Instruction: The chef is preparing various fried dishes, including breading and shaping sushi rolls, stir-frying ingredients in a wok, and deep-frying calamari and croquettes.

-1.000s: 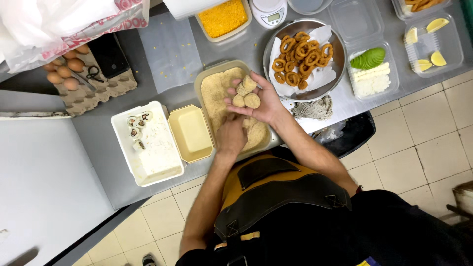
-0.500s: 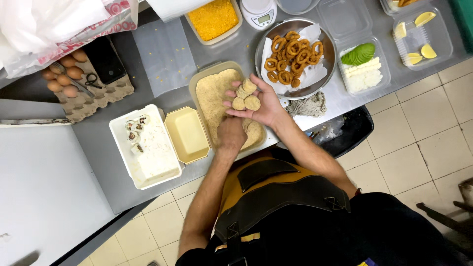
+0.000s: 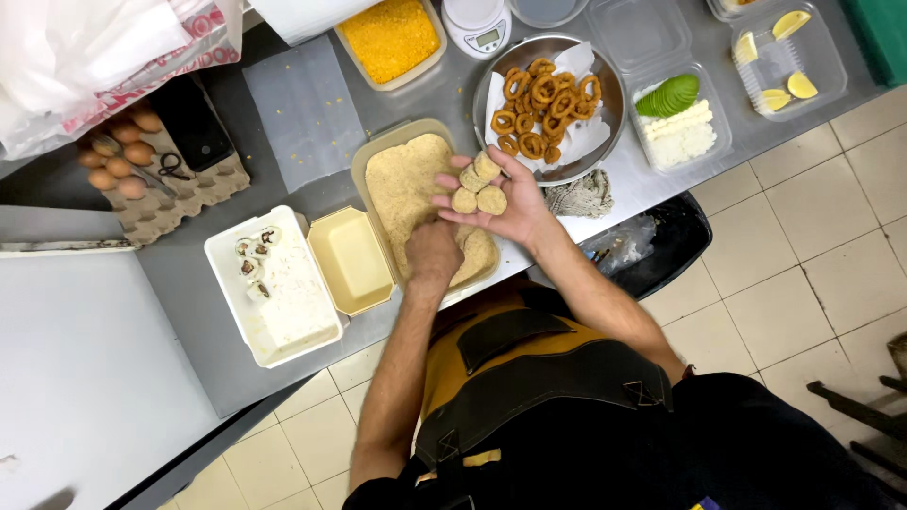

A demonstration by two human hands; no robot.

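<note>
- The breadcrumb tray (image 3: 402,184) sits mid-counter, our landmark.
- Right hand (image 3: 496,208) hovers over the tray, breaded pieces (image 3: 479,186) on its palm.
- Left hand (image 3: 433,253) is down in the crumbs.
- Left of the tray: open foam box (image 3: 283,302), rolls (image 3: 253,260) inside.
- Right of the tray: a bowl of fried rings (image 3: 543,99).
- Far left: egg carton (image 3: 156,203).

Three breaded balls (image 3: 479,185) lie on the right hand (image 3: 501,203). Four rolls (image 3: 253,255) sit in the white tray (image 3: 283,321) at left. Five eggs (image 3: 121,156) rest in the carton (image 3: 179,203) at far left. Three lemon wedges (image 3: 784,57) lie in the far-right tub (image 3: 831,47). About a dozen fried rings (image 3: 539,104) fill the metal bowl (image 3: 612,113).
</note>
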